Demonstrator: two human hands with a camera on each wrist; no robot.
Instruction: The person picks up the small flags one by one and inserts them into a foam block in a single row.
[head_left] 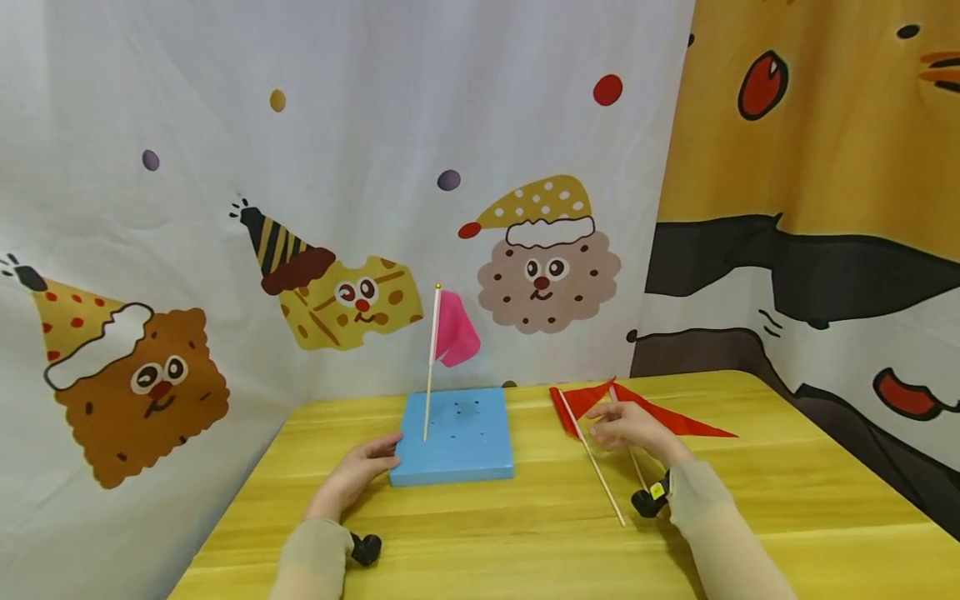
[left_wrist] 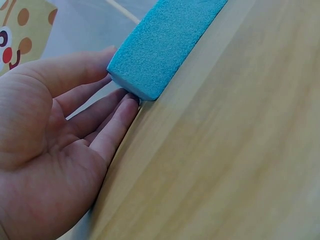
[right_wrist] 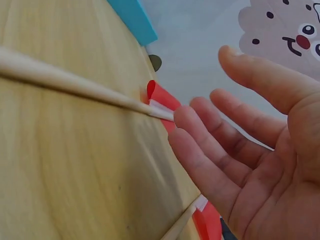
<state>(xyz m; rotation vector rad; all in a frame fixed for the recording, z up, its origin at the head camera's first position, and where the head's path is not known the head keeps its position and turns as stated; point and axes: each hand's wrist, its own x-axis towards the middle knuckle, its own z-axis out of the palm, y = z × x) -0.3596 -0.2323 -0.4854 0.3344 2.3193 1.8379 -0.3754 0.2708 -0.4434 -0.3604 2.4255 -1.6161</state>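
A blue foam block [head_left: 453, 457] with small holes in its top lies flat on the table. In it stands a pink flag [head_left: 456, 332] on a thin wooden stick. My left hand [head_left: 358, 473] is at the block's left side; in the left wrist view its nearly straight fingers [left_wrist: 117, 120] and thumb touch the corner. Two red flags on wooden sticks lie to the right, one on the left [head_left: 565, 414] and one on the right [head_left: 678, 414]. Over them hovers my right hand [head_left: 630, 427], its fingers [right_wrist: 200, 155] spread and loosely bent, with nothing in its grasp.
The yellow wood-grain table [head_left: 480, 537] ends at a white curtain [head_left: 360, 125] printed with cartoon snacks. A brown and black patterned curtain [head_left: 810, 167] hangs on the right. The pink flag's stick rises upright between the hands.
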